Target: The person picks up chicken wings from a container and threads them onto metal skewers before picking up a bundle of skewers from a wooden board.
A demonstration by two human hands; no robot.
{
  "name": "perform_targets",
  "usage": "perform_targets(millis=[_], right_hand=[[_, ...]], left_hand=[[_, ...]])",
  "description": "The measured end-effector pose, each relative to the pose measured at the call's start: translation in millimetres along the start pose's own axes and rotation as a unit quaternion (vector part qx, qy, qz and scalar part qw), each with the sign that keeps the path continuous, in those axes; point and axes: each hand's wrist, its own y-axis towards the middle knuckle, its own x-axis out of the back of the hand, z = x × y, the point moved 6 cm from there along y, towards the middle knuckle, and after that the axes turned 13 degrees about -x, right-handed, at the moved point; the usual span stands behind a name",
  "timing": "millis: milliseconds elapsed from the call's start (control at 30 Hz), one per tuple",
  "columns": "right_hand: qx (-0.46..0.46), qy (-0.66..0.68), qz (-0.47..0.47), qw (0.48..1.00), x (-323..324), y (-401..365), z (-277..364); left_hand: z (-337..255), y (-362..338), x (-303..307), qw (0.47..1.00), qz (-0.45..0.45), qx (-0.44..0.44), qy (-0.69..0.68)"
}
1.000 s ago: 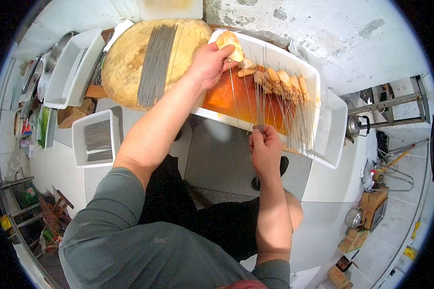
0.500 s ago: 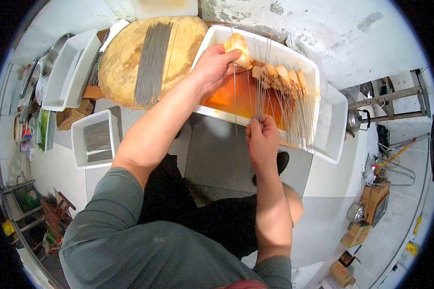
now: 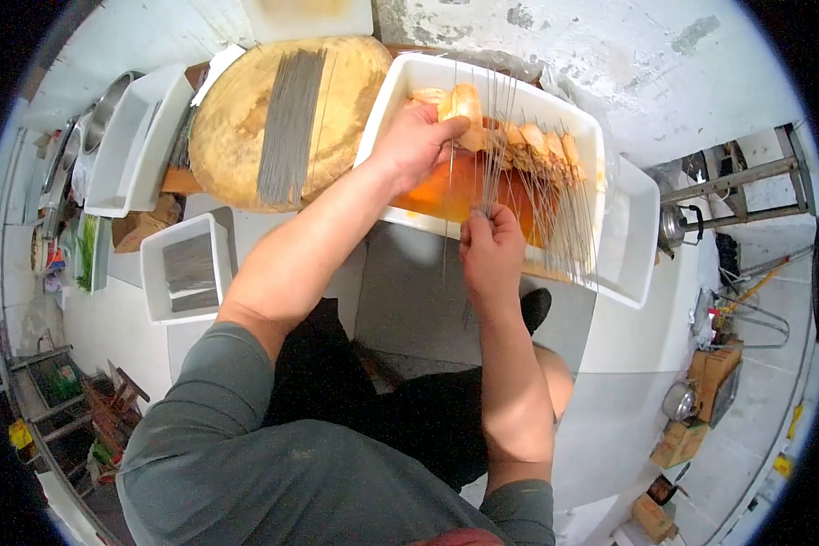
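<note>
My left hand [image 3: 414, 146] pinches a pale, orange-tinted piece of meat [image 3: 469, 114] between thumb and fingers over the white tub [image 3: 370, 127]. One thin skewer hangs down below that hand. Closed round the lower ends of several metal skewers [image 3: 490, 173], my right hand [image 3: 493, 247] is near the tub's front edge. The skewers point up past the meat, right beside my left hand. Reddish-orange liquid [image 3: 441, 191] covers the tub's floor. Skewered meat [image 3: 539, 150] is lined up along the tub's right side, its bare skewer ends leaning over the front rim.
Left of the tub, a round wooden board [image 3: 227, 127] bears a bundle of bare skewers [image 3: 291, 127]. A small white bin [image 3: 155, 282] of skewers is below it, and a long white tray [image 3: 109, 177] farther left. Another white tub [image 3: 642, 227] adjoins on the right, near a kettle [image 3: 673, 223].
My right hand has risen slightly with its skewers, whose tips reach higher past the meat. My left hand, still on the meat, has shifted slightly down and right.
</note>
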Motion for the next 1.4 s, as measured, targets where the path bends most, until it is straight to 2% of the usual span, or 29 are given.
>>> perform_targets(millis=[100, 300, 400, 500, 600, 633, 733, 1033, 1267, 1400], right_hand=[[-0.009, 0.023, 0.005, 1.0, -1, -1, 3], [-0.032, 0.064, 0.014, 0.997, -3, -3, 6], [-0.034, 0.068, 0.016, 0.997, 0, -1, 4], [-0.02, 0.043, 0.03, 0.998, 3, 1, 6], [-0.016, 0.013, 0.001, 1.0, 11, -5, 15], [-0.013, 0.006, -0.014, 1.0, 16, -7, 18], [-0.002, 0.0, -0.052, 0.999, 36, -10, 25], [0.038, 0.063, -0.072, 0.995, 81, -22, 38], [0.074, 0.087, -0.102, 0.988, 112, -39, 51], [0.082, 0.097, -0.108, 0.986, 123, -47, 54]], left_hand=[[7, 4, 2, 1.0, 0.022, 0.001, 0.011], [15, 3, -2, 1.0, 0.012, 0.01, 0.013], [6, -8, -8, 0.999, 0.0, 0.029, 0.027], [13, 0, 5, 0.999, -0.005, 0.041, -0.015], [2, 11, 22, 0.996, -0.085, -0.001, -0.012], [-5, 13, 30, 0.997, -0.079, 0.011, 0.017], [-12, 22, 48, 0.992, -0.121, -0.025, 0.022], [25, 28, 41, 0.996, -0.066, 0.047, 0.028], [42, 26, 32, 0.986, -0.071, 0.107, 0.111], [53, 46, 24, 0.987, -0.07, 0.108, 0.098]])
